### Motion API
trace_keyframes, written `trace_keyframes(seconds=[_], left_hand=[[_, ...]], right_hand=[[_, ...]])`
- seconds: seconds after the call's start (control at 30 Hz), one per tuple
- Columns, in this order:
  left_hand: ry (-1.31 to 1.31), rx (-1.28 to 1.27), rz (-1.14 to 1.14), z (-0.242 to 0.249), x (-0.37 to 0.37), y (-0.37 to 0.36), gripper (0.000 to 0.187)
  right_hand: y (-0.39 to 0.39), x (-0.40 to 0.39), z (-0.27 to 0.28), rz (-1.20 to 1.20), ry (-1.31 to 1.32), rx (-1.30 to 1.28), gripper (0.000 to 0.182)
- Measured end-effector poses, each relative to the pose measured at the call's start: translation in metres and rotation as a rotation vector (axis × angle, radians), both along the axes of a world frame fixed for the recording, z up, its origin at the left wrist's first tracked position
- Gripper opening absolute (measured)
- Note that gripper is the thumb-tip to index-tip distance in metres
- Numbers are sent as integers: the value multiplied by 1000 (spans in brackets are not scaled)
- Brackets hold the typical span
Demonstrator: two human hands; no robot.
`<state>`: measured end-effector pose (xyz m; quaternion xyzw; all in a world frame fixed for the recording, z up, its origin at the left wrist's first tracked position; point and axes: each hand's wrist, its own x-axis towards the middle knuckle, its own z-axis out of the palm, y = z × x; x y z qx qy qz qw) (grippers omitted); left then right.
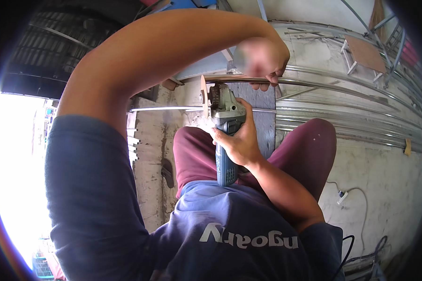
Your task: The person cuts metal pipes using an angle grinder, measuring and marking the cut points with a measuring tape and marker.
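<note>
My right hand (241, 143) is wrapped round the body of an angle grinder (227, 161), which stands upright between my knees with its head up. The thin disc (204, 96) shows almost edge-on at the left of the head. My left arm reaches across the top, and my left hand (266, 70), partly blurred in the picture, has its fingers curled round a long shiny metal tube (314, 85). That tube runs from beside the disc's upper edge out to the right. Behind the grinder, a thinner bright tube (162, 109) lies across a grey board (267, 133).
Several long metal tubes (342, 112) lie side by side on the concrete floor at the right. A small brown-topped stool (365, 56) stands beyond them. A white power plug (342, 196) with a cord lies at lower right, and a dark sandal (167, 173) at left.
</note>
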<state>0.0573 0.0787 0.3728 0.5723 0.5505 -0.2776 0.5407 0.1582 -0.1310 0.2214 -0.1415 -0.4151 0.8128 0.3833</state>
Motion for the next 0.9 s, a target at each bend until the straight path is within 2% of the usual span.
trace_keyframes(seconds=[0.9], left_hand=[[51,43,46,0,-6,-4,31]], right_hand=[[7,-3,-4,-17,-51,44,78]])
